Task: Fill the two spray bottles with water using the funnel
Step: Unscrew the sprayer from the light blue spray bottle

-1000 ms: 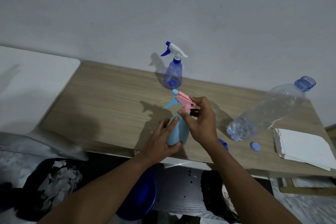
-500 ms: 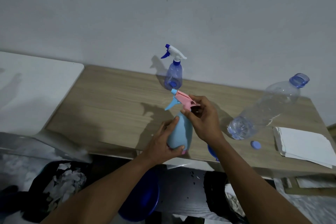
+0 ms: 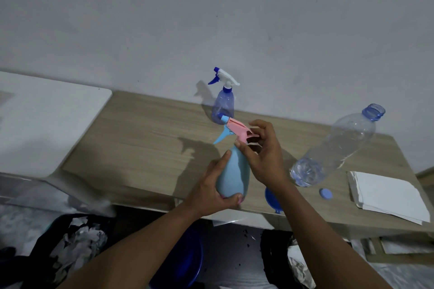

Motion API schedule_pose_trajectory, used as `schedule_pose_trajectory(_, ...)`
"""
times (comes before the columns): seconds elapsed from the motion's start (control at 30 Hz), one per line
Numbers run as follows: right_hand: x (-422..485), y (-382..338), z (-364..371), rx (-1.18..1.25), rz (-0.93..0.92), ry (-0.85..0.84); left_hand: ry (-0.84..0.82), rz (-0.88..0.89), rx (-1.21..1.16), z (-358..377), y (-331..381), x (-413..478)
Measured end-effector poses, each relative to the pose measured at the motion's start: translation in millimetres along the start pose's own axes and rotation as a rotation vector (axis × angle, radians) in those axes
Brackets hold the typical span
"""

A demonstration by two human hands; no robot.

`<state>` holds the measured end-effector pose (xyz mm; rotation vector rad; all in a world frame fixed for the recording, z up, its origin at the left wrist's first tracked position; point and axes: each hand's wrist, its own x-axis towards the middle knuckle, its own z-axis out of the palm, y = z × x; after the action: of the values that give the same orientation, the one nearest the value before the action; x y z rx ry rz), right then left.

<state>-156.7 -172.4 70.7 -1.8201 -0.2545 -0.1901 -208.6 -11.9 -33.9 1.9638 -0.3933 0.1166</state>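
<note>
A light-blue spray bottle (image 3: 233,173) stands near the wooden table's (image 3: 145,143) front edge, with my left hand (image 3: 211,191) wrapped around its lower body. My right hand (image 3: 264,155) pinches the neck just under its pink spray head (image 3: 238,129). A second spray bottle (image 3: 223,105), clear blue with a white and blue head, stands upright by the wall. A large clear water bottle (image 3: 335,148) stands uncapped at the right. Its blue cap (image 3: 325,194) lies on the table. A blue funnel (image 3: 272,199) lies mostly hidden behind my right wrist.
A stack of white paper (image 3: 387,195) lies at the table's right end. A white surface (image 3: 44,122) adjoins the table on the left. Below the front edge are a dark blue basin (image 3: 185,263) and dark bags with scraps (image 3: 75,241).
The light-blue bottle has tilted more upright in my left hand. My right hand's fingers have shifted around the neck under the pink head. The camera has moved slightly.
</note>
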Motion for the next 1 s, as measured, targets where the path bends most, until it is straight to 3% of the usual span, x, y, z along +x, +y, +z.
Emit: schedule_pose_trajectory(1.0,-6.8,-18.6,-9.9,-0.126,-0.122,-0.018,0.018,0.055,0.024,-6.3,14.3,-2.6)
